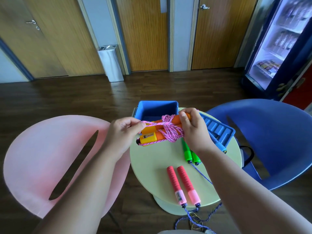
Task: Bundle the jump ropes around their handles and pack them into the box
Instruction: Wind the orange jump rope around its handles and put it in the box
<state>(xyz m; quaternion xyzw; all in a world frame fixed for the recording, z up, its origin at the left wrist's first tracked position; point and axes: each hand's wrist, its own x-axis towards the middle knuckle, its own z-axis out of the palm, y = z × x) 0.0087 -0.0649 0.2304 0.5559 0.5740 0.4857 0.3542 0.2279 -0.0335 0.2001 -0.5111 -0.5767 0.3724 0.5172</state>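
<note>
My right hand point(192, 127) grips the far ends of two orange handles point(152, 136), held above the round table. A pink rope point(168, 130) is wound several times around them. My left hand point(124, 130) pinches a strand of that pink rope and holds it taut to the left. Behind the bundle stands the open blue box point(157, 107). On the table lie two red handles point(181, 183) side by side, their blue rope hanging off the front edge. A pair of green handles point(190, 153) lies under my right wrist, and a blue handle point(220, 146) pokes out beside it.
The blue box lid point(218, 128) lies at the right of the pale green table point(152, 166). A pink chair point(42, 157) stands to the left, a blue chair point(270, 132) to the right. Loose rope point(195, 218) trails on the floor below the table.
</note>
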